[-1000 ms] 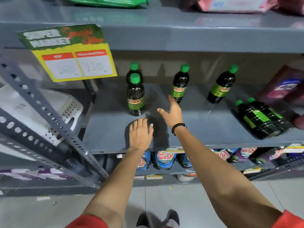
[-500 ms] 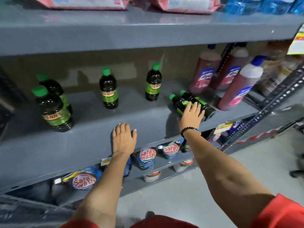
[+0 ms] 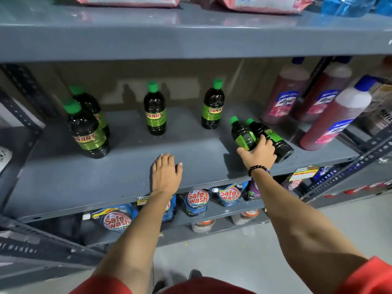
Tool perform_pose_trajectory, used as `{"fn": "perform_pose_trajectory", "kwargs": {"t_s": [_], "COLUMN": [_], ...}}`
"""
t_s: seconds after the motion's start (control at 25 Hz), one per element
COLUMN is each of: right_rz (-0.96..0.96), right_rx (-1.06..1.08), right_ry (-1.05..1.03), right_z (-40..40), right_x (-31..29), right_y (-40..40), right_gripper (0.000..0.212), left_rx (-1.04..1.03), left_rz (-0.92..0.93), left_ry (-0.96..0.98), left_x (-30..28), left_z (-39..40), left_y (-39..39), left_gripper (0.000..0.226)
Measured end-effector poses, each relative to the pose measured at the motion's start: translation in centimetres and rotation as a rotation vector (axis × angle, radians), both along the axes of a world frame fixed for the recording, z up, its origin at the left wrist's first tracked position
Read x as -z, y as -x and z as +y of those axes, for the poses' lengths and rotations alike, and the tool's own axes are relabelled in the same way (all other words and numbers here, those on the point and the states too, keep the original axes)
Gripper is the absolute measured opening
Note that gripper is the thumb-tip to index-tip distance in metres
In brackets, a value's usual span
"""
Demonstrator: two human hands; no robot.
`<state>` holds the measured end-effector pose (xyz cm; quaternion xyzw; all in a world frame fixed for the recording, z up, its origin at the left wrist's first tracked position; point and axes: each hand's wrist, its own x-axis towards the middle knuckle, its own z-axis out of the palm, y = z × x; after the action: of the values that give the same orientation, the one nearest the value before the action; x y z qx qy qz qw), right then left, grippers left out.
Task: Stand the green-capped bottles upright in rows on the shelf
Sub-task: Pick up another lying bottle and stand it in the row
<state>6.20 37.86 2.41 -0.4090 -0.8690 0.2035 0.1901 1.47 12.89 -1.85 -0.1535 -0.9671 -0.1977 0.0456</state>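
Observation:
Several dark green-capped bottles stand upright on the grey shelf (image 3: 191, 158): a pair at the left (image 3: 87, 132), one in the middle (image 3: 154, 111), one further right (image 3: 212, 107). Two more bottles lie side by side at the right. My right hand (image 3: 259, 152), with a black bead bracelet, grips the nearer lying bottle (image 3: 241, 133) around its lower body; the other lying bottle (image 3: 273, 137) touches it. My left hand (image 3: 166, 172) rests flat and open on the shelf's front part, holding nothing.
Tall pink cleaner bottles (image 3: 284, 96) lean at the shelf's right end, close behind the lying bottles. Safe Wash pouches (image 3: 196, 200) fill the shelf below. Pink packs (image 3: 263, 4) lie on the shelf above. A slotted metal upright (image 3: 347, 168) stands at the right.
My right hand went from the shelf's middle to the lying bottles at the right and closed on the nearer one. The view swung right. My left hand stayed flat on the shelf.

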Motion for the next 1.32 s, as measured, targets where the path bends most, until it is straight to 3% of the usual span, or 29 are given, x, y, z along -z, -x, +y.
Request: {"fn": "perform_pose_trajectory", "kwargs": {"t_s": [0.08, 0.2, 0.24, 0.32, 0.6, 0.8, 0.88, 1.0, 1.08, 1.24, 1.32], "right_rz": [0.205, 0.605, 0.659, 0.659, 0.460, 0.347, 0.274, 0.302, 0.362, 0.273, 0.255], "right_rx": [-0.013, -0.033, -0.051, -0.129, -0.497, -0.559, -0.555, -0.420, -0.373, -0.376, -0.418], "right_ry": [0.245, 0.816, 0.945, 1.069, 1.049, 1.097, 0.985, 0.600, 0.440, 0.303, 0.274], "right_z": [-1.7, -5.5, -6.7, -9.4, -17.4, -19.4, -19.4, -20.3, -21.4, -21.9, -21.4], "right_x": [0.2, -0.3, -0.5, -0.9, -1.3, -1.3, -1.3, -0.5, -0.6, -2.0, -2.1], "right_y": [0.6, 2.0, 2.4, 3.6, 8.2, 9.7, 9.8, 9.0, 8.8, 9.8, 9.8], "right_gripper": [0.068, 0.019, 0.009, 0.009, 0.045, 0.061, 0.076, 0.099, 0.098, 0.063, 0.065], "left_rx": [-0.034, -0.056, -0.071, -0.127, -0.219, -0.226, -0.220, -0.223, -0.215, -0.216, -0.214], "left_rz": [-0.002, 0.021, 0.029, 0.038, 0.021, 0.032, 0.032, 0.025, 0.020, 0.021, 0.024], "left_ry": [-0.044, -0.046, -0.042, -0.026, 0.021, 0.031, 0.041, 0.066, 0.090, 0.059, 0.060], "left_x": [-0.3, -0.7, -0.7, -0.6, 0.0, 0.4, 0.5, 0.5, 0.6, 0.6, 0.6], "left_z": [-0.4, -2.2, -3.2, -5.9, -9.5, -9.6, -9.6, -9.4, -9.4, -9.5, -9.5], "left_y": [0.1, 0.6, 0.9, 1.8, 2.9, 3.1, 3.1, 3.2, 3.2, 3.3, 3.2], "left_gripper": [0.040, 0.039, 0.039, 0.038, 0.036, 0.034, 0.034, 0.035, 0.036, 0.034, 0.033]}}
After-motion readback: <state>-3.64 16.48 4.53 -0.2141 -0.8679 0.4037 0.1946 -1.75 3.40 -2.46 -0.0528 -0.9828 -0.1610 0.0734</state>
